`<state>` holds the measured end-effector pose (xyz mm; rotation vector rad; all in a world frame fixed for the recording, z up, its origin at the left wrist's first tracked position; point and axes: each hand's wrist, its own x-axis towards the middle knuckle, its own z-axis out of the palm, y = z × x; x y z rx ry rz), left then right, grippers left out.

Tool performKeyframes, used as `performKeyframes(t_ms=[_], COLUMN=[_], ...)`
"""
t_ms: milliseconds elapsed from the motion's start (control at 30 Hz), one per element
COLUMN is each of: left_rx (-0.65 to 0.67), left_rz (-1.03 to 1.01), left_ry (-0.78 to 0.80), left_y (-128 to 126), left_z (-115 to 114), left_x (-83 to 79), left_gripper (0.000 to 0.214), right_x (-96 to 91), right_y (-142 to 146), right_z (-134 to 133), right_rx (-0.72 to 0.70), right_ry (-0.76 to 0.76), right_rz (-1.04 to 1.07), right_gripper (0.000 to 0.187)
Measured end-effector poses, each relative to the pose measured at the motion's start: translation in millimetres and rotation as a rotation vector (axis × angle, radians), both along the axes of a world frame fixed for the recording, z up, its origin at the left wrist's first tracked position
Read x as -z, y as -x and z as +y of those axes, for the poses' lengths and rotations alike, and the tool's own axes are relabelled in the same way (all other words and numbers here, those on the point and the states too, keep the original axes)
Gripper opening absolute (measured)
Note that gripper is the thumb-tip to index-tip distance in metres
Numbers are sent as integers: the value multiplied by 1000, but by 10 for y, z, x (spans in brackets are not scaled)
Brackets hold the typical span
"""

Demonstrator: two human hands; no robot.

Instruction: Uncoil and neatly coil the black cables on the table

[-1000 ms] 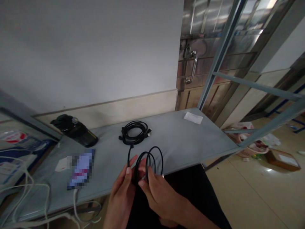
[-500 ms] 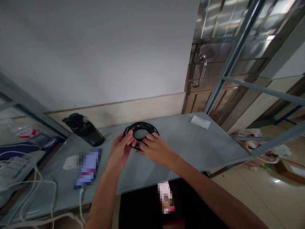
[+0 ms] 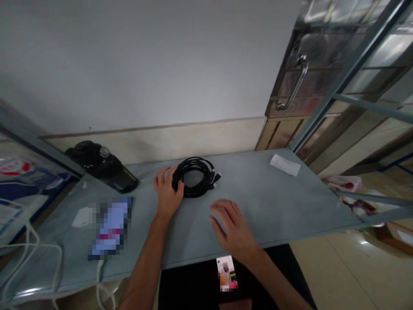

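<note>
A coiled black cable (image 3: pixel 195 177) lies on the grey table (image 3: pixel 258 198) near the back wall. My left hand (image 3: pixel 167 191) rests on the coil's left side, fingers curled loosely against it. My right hand (image 3: pixel 231 227) hovers low over the table in front of the coil, fingers spread and holding nothing.
A black device (image 3: pixel 102 166) lies at the back left. A phone (image 3: pixel 111 226) with a white cord lies near the front left edge beside a small white card (image 3: pixel 83 216). A white paper slip (image 3: pixel 285 165) sits at the far right. Metal frame bars (image 3: pixel 348 73) rise on the right.
Both hands carried the looped cable forward and set it on the coil on the table. My right hand has since drawn back toward me, empty. The camera view shifted left.
</note>
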<state>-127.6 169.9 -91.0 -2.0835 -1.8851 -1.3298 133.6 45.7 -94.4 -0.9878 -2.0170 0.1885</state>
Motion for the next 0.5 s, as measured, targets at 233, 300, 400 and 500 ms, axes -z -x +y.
performKeyframes(t_ms=[233,300,400,500], left_rx=[272,273,278,292], left_rz=[139,132,113,123], left_ry=[92,101,116,126], left_y=[-234,-258,-252,-229], left_z=[-36,-28,-24,-33], left_x=[-92,-80,-76,-84], left_gripper=[30,36,42,45], right_x=[1427,1643,1732,1731], right_y=[66,92,119,197], right_z=[-1599,-1559,-1317,-1106], right_rx=[289,469,573,576], right_ry=[347,638,780,786], right_rz=[226,169,141,129], right_gripper=[20,39,63,76])
